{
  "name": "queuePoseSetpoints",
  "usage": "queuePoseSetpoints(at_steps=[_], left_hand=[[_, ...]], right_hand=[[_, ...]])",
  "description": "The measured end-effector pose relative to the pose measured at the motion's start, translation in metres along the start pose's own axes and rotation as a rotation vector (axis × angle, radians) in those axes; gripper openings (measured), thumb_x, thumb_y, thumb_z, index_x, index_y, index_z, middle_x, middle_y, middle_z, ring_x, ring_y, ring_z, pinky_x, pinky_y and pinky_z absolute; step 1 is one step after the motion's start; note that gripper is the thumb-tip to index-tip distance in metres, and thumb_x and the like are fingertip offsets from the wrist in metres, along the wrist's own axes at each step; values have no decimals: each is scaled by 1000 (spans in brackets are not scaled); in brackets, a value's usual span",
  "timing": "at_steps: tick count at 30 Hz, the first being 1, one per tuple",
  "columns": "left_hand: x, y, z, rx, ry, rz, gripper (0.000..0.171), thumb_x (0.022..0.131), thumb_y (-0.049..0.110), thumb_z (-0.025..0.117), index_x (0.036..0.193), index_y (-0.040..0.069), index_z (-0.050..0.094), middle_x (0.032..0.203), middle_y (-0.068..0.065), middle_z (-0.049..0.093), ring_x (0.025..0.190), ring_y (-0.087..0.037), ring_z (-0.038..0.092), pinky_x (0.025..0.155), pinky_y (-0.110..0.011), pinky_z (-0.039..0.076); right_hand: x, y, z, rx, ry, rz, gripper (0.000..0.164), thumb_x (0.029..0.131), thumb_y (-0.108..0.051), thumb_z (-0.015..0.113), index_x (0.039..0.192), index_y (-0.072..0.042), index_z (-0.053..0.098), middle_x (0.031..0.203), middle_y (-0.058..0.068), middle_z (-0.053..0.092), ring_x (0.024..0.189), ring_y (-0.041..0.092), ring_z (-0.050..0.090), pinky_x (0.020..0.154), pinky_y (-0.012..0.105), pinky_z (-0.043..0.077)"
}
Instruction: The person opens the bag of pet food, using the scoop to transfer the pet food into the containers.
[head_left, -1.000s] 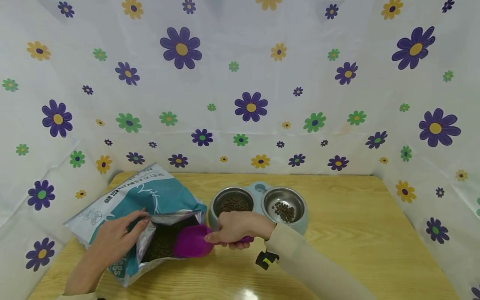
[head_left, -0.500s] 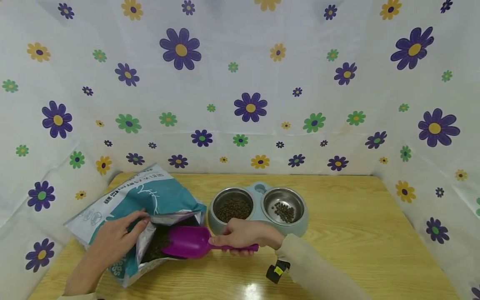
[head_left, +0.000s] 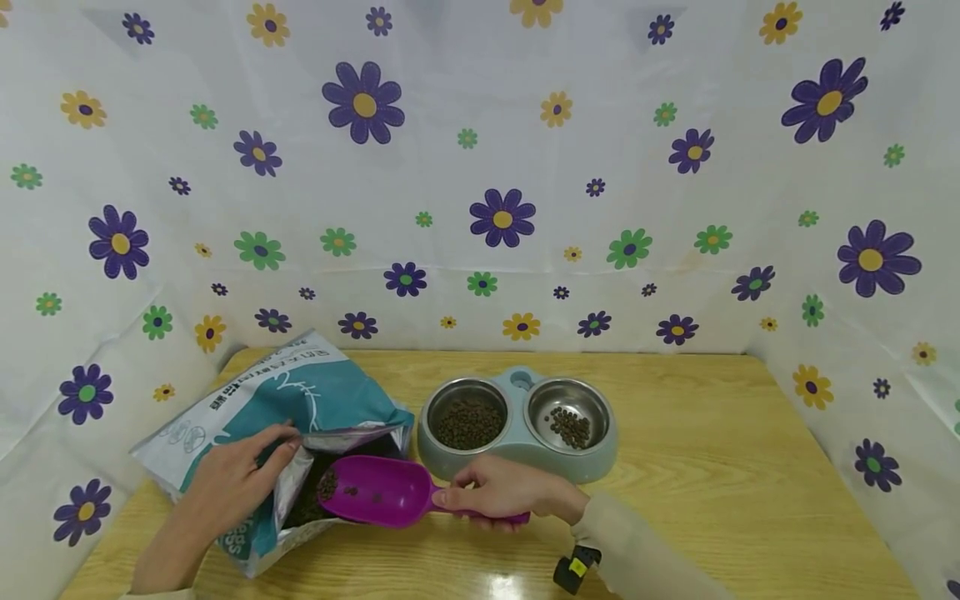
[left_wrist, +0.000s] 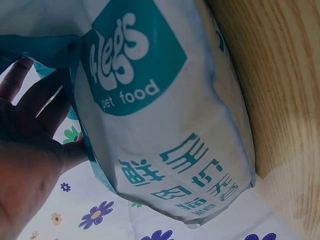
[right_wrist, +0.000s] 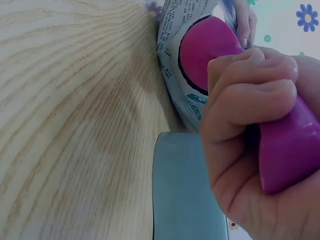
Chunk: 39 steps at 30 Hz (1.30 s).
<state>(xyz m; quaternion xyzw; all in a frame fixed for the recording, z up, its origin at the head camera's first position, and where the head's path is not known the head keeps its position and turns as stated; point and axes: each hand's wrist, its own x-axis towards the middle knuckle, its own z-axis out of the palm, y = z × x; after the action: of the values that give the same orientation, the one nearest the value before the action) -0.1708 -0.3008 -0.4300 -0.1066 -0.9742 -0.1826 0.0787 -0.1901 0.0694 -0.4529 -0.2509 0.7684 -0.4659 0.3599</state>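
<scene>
My right hand (head_left: 498, 492) grips the handle of a purple scoop (head_left: 378, 492), with the fingers curled round it in the right wrist view. A few brown kibble pieces lie in the scoop, more at its front end, which is just inside the mouth of a teal and white pet food bag (head_left: 330, 387). The bag lies on its side, its silver-lined mouth toward the scoop. My left hand (head_left: 236, 471) holds the upper edge of that mouth; in the left wrist view its fingers (left_wrist: 52, 110) are at the teal rim, partly behind it.
A pale blue double feeder (head_left: 517, 454) stands behind my right hand. Its left steel bowl (head_left: 442, 387) has much kibble, its right steel bowl (head_left: 543, 392) a small heap. Everything is on a wooden table (head_left: 712, 475) before a flowered cloth (head_left: 600, 100).
My right hand has drawn the scoop out to the right and slightly toward me, so more of it shows, with kibble inside. My left hand and the bag keep their place.
</scene>
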Motion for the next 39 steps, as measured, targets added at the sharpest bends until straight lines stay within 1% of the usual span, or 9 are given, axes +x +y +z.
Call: queuePoseSetpoints(at_steps=[2, 4, 9, 14, 18, 25, 32, 35, 39], left_hand=[[0, 0, 0, 0, 5, 3, 37, 107, 34, 51, 130, 11, 69, 119, -20, 74, 75, -14, 64, 70, -48, 56], [0, 0, 1, 2, 9, 3, 36, 107, 33, 51, 129, 11, 69, 117, -19, 75, 72, -12, 60, 68, -45, 54], [0, 0, 1, -16, -3, -7, 37, 108, 35, 50, 131, 12, 69, 114, -16, 76, 66, -10, 53, 65, -38, 49], [0, 0, 1, -27, -12, -14, 38, 109, 35, 48, 131, 12, 68, 112, -14, 77, 67, -10, 56, 65, -39, 50], [-1, -1, 1, -26, -17, -20, 38, 109, 36, 48, 131, 13, 69, 116, -16, 76, 72, -11, 62, 67, -44, 54], [0, -1, 0, -22, -11, -14, 39, 109, 36, 48, 132, 13, 68, 116, -17, 76, 72, -11, 62, 67, -46, 54], [-1, -1, 0, -18, -10, -14, 39, 109, 35, 49, 133, 11, 68, 117, -19, 75, 73, -13, 64, 70, -49, 56], [-1, -1, 0, -18, -13, -16, 39, 109, 36, 48, 132, 12, 68, 119, -19, 74, 77, -17, 67, 73, -51, 56], [0, 0, 1, -22, -19, -22, 39, 109, 37, 48, 131, 12, 69, 122, -19, 73, 84, -24, 71, 77, -54, 57]], right_hand=[[-1, 2, 0, 2, -6, -17, 56, 102, -49, 59, 89, 5, 65, 53, -3, 52, 37, 8, 40, 34, 22, 34], [-2, 3, 0, 10, -12, -34, 56, 102, -48, 58, 90, 6, 64, 53, -4, 52, 37, 7, 39, 34, 22, 33], [-4, 6, -2, 68, -24, -76, 54, 104, -44, 57, 95, 9, 63, 53, -4, 52, 36, 5, 39, 33, 21, 33], [-7, 8, -5, 114, -25, -111, 56, 105, -44, 57, 98, 12, 61, 55, -5, 52, 36, 5, 40, 33, 21, 33], [-11, 10, -9, 146, -33, -119, 57, 105, -44, 57, 100, 14, 58, 55, -4, 50, 36, 6, 39, 34, 22, 33], [-21, 13, -20, 141, 26, -140, 56, 106, -43, 54, 103, 13, 60, 57, -5, 51, 37, 6, 42, 36, 22, 37], [-32, 19, -31, 166, 65, -189, 41, 109, -38, 50, 98, -2, 65, 60, -4, 53, 39, 5, 43, 37, 21, 38], [-38, 21, -36, 169, 88, -202, 39, 109, -35, 50, 99, -1, 65, 60, -3, 54, 39, 4, 44, 36, 21, 38], [-52, 25, -49, 132, 134, -204, 38, 109, -32, 51, 95, 2, 62, 60, -2, 52, 37, 4, 42, 35, 21, 36]])
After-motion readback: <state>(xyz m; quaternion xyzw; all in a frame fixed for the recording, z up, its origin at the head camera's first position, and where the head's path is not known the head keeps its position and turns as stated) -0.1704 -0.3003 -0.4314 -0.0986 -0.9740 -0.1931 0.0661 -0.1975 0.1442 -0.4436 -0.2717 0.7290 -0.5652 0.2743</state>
